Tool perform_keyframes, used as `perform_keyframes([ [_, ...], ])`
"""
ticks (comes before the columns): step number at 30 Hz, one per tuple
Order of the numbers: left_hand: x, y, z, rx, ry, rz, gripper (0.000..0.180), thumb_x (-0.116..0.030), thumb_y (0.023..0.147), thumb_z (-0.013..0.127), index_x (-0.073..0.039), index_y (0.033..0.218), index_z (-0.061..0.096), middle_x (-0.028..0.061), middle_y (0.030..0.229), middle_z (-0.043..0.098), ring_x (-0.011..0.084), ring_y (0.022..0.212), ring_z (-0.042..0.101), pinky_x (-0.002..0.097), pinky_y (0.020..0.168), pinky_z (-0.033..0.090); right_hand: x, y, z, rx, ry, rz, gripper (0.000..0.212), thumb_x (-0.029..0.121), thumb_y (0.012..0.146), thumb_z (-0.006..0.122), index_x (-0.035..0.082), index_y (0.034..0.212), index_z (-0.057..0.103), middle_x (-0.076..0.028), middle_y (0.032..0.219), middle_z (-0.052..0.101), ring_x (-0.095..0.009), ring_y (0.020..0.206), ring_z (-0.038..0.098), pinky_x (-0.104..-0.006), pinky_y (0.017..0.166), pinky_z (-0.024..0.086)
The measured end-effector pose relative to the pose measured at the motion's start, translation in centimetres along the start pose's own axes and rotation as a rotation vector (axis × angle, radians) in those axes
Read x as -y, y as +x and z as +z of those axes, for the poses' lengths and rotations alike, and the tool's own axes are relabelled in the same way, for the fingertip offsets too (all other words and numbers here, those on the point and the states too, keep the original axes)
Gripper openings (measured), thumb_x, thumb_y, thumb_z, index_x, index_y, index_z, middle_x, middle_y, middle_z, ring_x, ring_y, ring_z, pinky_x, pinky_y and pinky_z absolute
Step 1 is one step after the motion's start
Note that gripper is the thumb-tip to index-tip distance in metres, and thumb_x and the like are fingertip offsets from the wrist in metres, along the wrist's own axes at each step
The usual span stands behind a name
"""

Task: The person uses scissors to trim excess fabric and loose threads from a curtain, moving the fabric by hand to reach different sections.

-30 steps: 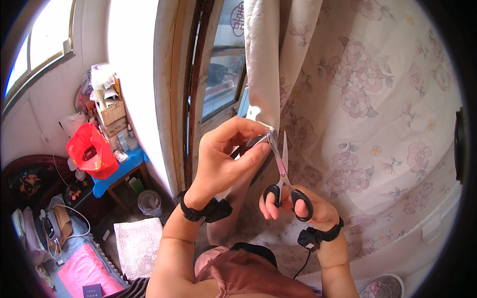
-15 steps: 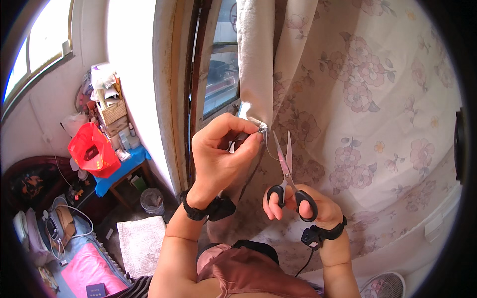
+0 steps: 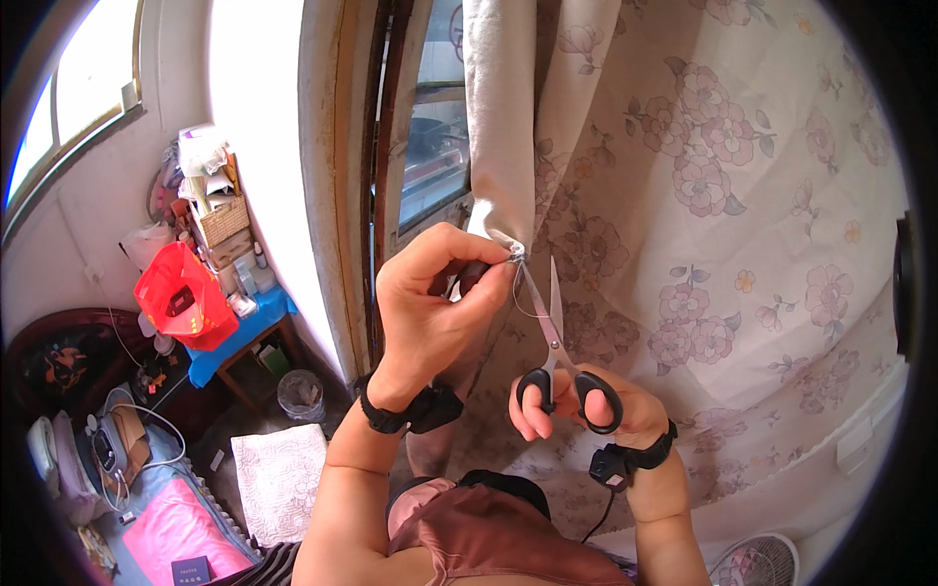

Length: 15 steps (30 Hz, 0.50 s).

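Observation:
A pale curtain [image 3: 703,186] printed with mauve flowers hangs in front of me. My left hand [image 3: 425,313] pinches its gathered edge between thumb and forefinger. From that pinch a thin loop of thread [image 3: 518,302] hangs down toward the scissors. My right hand [image 3: 606,400] holds the scissors [image 3: 554,344], with fingers through the black handles. The steel blades point up and are spread apart. The left blade's tip is by the left fingertips, close to the thread; whether it touches the thread, I cannot tell.
Behind the curtain edge stands a wooden-framed window [image 3: 430,166]. At far left are a red plastic bag [image 3: 186,298] on a blue-covered table [image 3: 264,317], a waste bin [image 3: 300,396], a pink-white mat [image 3: 283,483] and a bed [image 3: 176,523]. A white fan [image 3: 757,562] stands lower right.
The scissors have moved left and slightly up, bringing one blade tip to the pinched curtain edge. The left hand holds its place.

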<state>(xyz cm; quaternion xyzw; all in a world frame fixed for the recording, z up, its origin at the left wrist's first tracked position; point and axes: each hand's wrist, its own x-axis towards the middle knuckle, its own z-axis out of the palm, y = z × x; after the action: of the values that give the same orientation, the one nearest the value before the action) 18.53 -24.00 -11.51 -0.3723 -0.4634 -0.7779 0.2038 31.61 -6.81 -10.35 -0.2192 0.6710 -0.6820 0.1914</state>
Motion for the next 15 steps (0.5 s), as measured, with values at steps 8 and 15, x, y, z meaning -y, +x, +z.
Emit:
perform_keyframes([
  [8,-0.15,0.0,-0.15,0.008,0.055,0.028,0.011,0.008,0.079,0.072,0.001,0.086,0.068,-0.0016,0.079,0.059,0.0014,0.067,0.05,0.0173,0.058,0.038,-0.28,0.2,-0.45,0.053,0.018,0.021,0.071,0.075,0.083,0.057,0.005,0.094,0.058,-0.006,0.089,0.05,-0.021,0.091,0.049,-0.0323,0.082,0.034],
  [15,-0.01,-0.02,-0.33,0.021,0.062,0.027,0.011,0.008,0.079,0.072,0.002,0.086,0.068,-0.001,0.081,0.061,0.0015,0.067,0.05,0.0175,0.058,0.039,-0.29,0.4,-0.49,0.058,0.017,0.041,0.074,0.078,0.082,0.055,0.004,0.089,0.057,-0.007,0.09,0.05,-0.02,0.091,0.048,-0.031,0.082,0.033],
])
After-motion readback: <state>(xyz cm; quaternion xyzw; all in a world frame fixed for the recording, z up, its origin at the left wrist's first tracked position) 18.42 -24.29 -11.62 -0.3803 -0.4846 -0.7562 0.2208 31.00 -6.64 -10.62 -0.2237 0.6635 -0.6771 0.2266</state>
